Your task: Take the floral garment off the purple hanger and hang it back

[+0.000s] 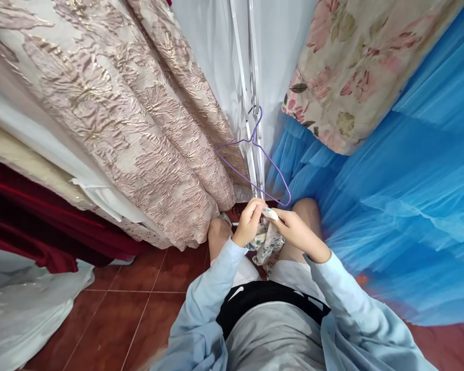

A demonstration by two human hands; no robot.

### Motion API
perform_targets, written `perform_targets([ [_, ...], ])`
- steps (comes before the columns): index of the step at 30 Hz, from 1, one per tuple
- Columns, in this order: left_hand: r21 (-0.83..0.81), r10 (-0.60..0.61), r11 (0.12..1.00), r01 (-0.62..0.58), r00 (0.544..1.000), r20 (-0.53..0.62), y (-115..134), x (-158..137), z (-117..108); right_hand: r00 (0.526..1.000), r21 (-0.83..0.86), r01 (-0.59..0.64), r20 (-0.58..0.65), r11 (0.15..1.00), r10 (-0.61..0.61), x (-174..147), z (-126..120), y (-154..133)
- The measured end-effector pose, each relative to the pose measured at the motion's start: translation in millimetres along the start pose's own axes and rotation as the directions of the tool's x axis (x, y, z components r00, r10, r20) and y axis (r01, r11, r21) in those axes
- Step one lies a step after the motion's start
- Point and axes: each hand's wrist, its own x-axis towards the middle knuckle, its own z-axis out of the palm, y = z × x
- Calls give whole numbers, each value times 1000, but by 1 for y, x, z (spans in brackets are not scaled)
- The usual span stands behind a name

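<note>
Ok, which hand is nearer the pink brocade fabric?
Left. In view, the left hand is just to the right of the pink brocade fabric's lower edge; the right hand is farther off, beyond the left, on the blue tulle's side.

Loose light-blue long-sleeved overshirt [350,296], plain grey top [274,332], black fabric waistband [268,291] with white swoosh mark [236,293], white shorts [294,271]

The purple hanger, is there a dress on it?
No, the purple hanger is bare, and the patterned cloth is held in the left hand and right hand below.
</note>
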Motion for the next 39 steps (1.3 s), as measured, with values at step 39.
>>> perform_targets([
  [39,702,-353,712,-21,854,383,-47,6,-174,961,290,-105,-216,951,172,142,-106,20],
])
